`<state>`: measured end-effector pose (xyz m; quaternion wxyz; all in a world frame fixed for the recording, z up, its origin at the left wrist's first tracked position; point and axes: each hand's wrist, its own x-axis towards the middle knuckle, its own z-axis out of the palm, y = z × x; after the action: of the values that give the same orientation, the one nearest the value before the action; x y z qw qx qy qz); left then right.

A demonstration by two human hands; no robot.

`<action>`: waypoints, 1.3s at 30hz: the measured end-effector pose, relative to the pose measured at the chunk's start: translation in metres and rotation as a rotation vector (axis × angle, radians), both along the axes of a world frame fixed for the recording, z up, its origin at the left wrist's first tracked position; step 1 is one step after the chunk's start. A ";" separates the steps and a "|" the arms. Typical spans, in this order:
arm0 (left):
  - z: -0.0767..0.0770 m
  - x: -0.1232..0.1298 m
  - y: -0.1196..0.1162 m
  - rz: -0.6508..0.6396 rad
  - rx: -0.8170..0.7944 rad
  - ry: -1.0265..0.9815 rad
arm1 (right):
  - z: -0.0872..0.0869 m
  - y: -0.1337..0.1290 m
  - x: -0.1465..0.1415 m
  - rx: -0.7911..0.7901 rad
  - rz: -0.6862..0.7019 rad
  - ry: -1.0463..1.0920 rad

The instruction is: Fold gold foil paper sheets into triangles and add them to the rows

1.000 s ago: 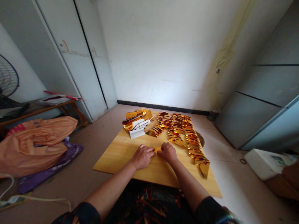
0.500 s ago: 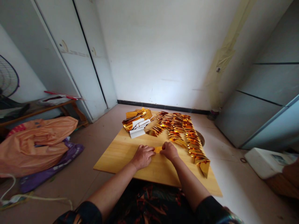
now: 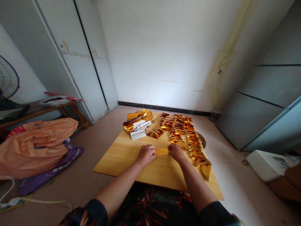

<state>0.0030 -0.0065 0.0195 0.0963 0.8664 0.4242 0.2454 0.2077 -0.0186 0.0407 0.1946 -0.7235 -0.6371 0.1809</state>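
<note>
A small strip of gold foil paper is stretched between my two hands, low over the wooden board. My left hand pinches its left end, and my right hand pinches the right end. Beyond my right hand stand rows of folded gold foil pieces, nested one against another. Behind my left hand lies a loose heap of gold foil sheets with some white paper at its front.
Grey cabinets stand at the left, and a white wall is behind the board. An orange bag and a purple bag lie on the floor at left. A white box is at right.
My hands have moved apart, and more of the gold strip shows between them. My right hand has shifted slightly right. The foil rows and the heap stay in place.
</note>
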 end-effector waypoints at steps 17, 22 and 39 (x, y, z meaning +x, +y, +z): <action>-0.009 0.001 0.005 0.060 0.046 -0.229 | -0.016 -0.017 0.000 0.264 0.051 -0.016; -0.008 0.002 0.001 0.052 0.052 -0.231 | -0.015 -0.025 -0.003 0.313 0.095 0.022; -0.016 0.000 0.006 0.028 0.026 -0.200 | -0.016 -0.041 -0.017 0.342 0.421 -0.176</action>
<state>0.0032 -0.0005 0.0030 0.1235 0.8326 0.4213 0.3376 0.1910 -0.0598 0.0250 0.2160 -0.5448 -0.8091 0.0437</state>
